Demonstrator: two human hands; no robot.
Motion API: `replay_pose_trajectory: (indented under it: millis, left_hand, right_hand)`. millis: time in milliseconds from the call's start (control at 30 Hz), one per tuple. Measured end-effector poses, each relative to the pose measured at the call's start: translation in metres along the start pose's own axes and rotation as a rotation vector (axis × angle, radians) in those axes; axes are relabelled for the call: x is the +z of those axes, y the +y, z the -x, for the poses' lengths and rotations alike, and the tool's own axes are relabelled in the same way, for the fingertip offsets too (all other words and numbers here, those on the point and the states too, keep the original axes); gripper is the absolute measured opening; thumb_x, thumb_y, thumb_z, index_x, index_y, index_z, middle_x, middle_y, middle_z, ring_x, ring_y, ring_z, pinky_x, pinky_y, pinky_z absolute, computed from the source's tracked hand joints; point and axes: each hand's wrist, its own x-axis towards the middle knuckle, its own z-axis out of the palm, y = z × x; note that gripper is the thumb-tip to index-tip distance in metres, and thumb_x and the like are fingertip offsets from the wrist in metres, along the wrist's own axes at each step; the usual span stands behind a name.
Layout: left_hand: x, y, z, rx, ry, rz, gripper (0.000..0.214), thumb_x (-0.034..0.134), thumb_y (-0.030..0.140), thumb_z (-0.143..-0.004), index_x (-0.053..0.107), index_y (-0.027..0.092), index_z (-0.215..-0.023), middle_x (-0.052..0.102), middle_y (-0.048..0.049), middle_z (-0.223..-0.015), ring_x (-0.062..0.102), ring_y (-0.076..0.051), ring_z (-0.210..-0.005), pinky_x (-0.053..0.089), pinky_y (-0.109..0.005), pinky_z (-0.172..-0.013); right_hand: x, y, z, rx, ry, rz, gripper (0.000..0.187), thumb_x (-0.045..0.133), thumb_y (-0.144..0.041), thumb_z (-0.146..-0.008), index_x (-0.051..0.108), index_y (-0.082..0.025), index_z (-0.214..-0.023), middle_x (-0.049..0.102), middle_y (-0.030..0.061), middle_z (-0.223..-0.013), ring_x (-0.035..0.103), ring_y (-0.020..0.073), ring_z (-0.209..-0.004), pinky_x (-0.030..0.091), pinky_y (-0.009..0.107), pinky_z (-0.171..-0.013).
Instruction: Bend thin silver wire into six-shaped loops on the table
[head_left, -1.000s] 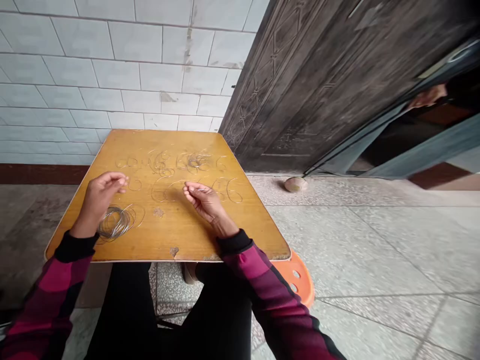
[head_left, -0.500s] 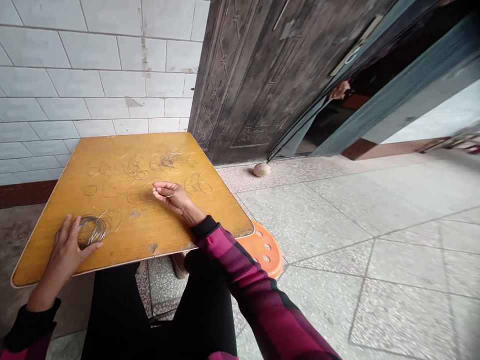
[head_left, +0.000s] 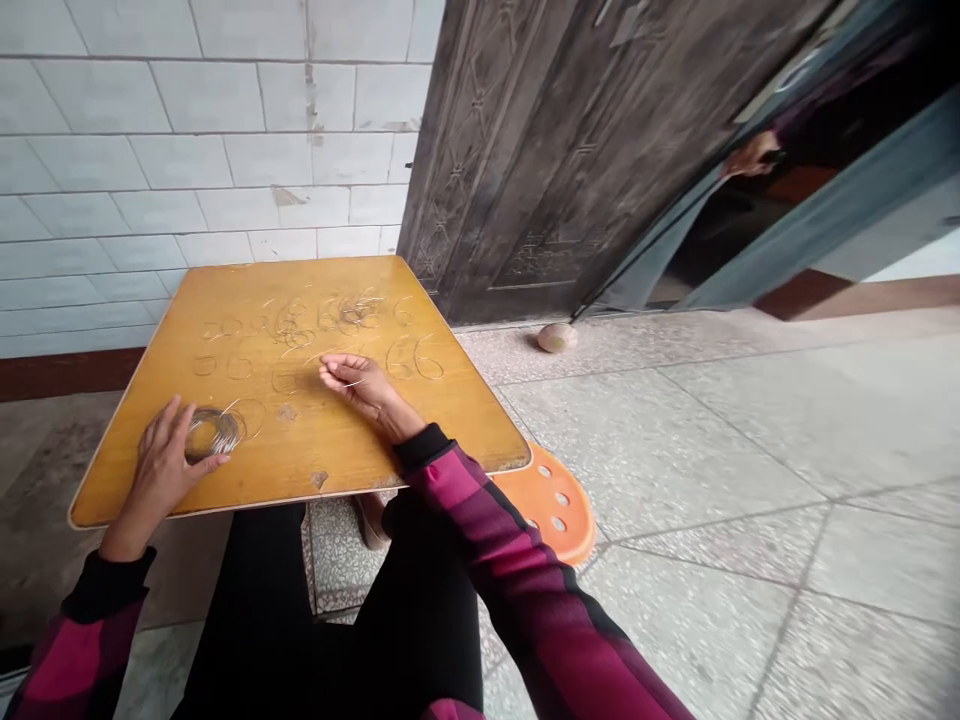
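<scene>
A worn yellow wooden table [head_left: 337,455] stands in front of me. My left hand [head_left: 163,462] rests on it near the front left, fingers curled around a coil of thin silver wire [head_left: 214,432]. My right hand [head_left: 358,382] lies near the table's middle, fingers pinched on a short piece of thin wire. Several bent wire loops [head_left: 416,357] lie scattered across the far half of the table, with a tangled cluster [head_left: 352,310] near the back.
An orange plastic stool [head_left: 551,502] sits under the table's right corner. A white tiled wall is behind the table and a dark carved door [head_left: 555,150] to its right. A small round stone [head_left: 557,337] lies by the door. Another person's hand [head_left: 750,158] shows in the doorway.
My left hand came back from the middle of the table to the wire coil and closed around it. My right hand stays pinched on its wire. My view swung right, then partly back.
</scene>
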Motion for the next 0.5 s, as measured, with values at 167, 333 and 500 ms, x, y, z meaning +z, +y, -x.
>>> replay_pose_trajectory:
  millis: [167, 333, 500]
  left_hand:
    - [-0.007, -0.007, 0.012, -0.081, -0.044, 0.039, 0.098, 0.068, 0.056, -0.069, 0.026, 0.012, -0.145, 0.023, -0.0268, -0.152, 0.023, -0.042, -0.140, 0.026, -0.056, -0.109]
    - [0.003, 0.005, -0.004, -0.021, -0.017, 0.158, 0.086, 0.068, 0.046, -0.075, 0.027, 0.016, -0.144, 0.024, -0.0229, -0.152, 0.023, -0.036, -0.141, 0.029, -0.053, -0.110]
    - [-0.003, 0.023, -0.020, 0.053, 0.097, 0.175, 0.079, 0.070, 0.045, -0.074, 0.037, 0.014, -0.138, 0.033, -0.0246, -0.147, 0.031, -0.038, -0.137, 0.032, -0.056, -0.107]
  right_hand:
    - [0.002, 0.000, 0.002, 0.021, -0.010, 0.019, 0.010, 0.069, -0.005, -0.075, 0.069, -0.012, -0.082, 0.072, 0.0029, -0.072, 0.068, 0.0080, -0.063, 0.057, 0.014, -0.063]
    - [0.010, 0.001, 0.007, 0.048, 0.025, 0.031, 0.014, 0.063, 0.001, -0.076, 0.069, -0.011, -0.078, 0.071, 0.0023, -0.068, 0.068, 0.0077, -0.061, 0.057, 0.014, -0.061]
    - [0.013, 0.001, 0.011, 0.056, 0.002, 0.046, 0.010, 0.061, -0.003, -0.080, 0.067, -0.011, -0.081, 0.070, 0.0029, -0.067, 0.066, 0.0075, -0.058, 0.057, 0.013, -0.058]
